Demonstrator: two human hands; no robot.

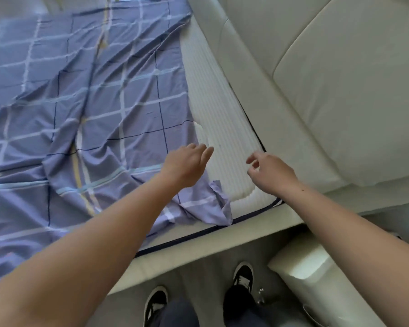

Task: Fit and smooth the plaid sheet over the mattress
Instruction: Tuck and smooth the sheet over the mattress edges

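Observation:
The purple-blue plaid sheet (85, 109) lies wrinkled over most of the mattress, its edge stopping short of the head end. A bare strip of white ribbed mattress (224, 128) shows along that edge, down to the near corner. A loose corner of the sheet (219, 204) is bunched at the near side. My left hand (187, 165) hovers over the sheet's edge with its fingers apart and nothing in it. My right hand (270, 173) is above the bare mattress corner, fingers curled loosely and holding nothing.
A padded cream headboard (340, 79) runs along the right. The cream bed frame rail (198, 251) lies below the mattress. A cream nightstand (305, 274) stands at the lower right beside my two black-and-white shoes (242, 277) on the grey floor.

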